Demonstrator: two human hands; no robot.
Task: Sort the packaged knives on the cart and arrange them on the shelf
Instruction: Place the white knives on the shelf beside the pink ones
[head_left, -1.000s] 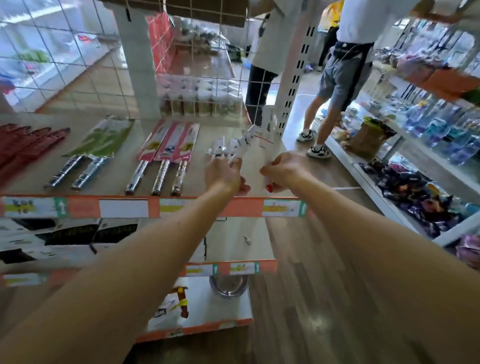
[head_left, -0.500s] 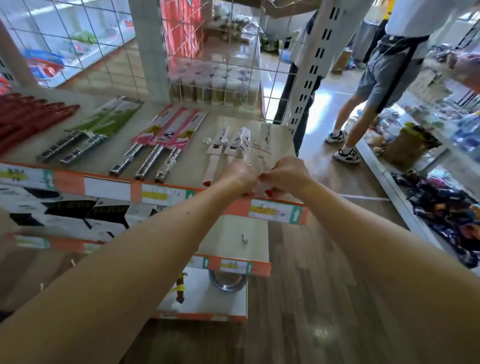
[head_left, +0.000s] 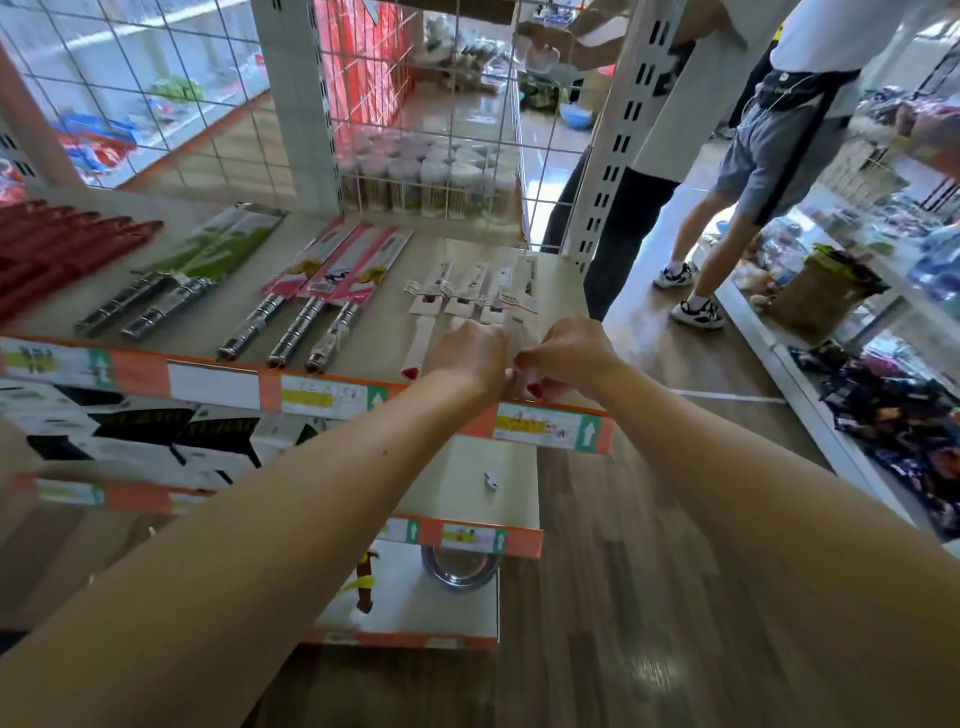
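The white-packaged knives (head_left: 470, 291) have red tips; beside them lie pink-packaged knives (head_left: 337, 270) and green-packaged knives (head_left: 218, 249), and the shelf edge strip (head_left: 218, 382) is orange and white

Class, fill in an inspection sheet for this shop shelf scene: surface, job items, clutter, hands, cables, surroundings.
Surface: top shelf, orange price strip along its front edge.
Job's things: white-packaged knives in a row at the right end; pink-packaged knives; green-packaged knives.
Clutter: small scrap on lower shelf.
Hands: left hand and right hand together at the white knives' handle ends; grip unclear.
Cables: nothing seen.
Surroundings: two people standing in the aisle.
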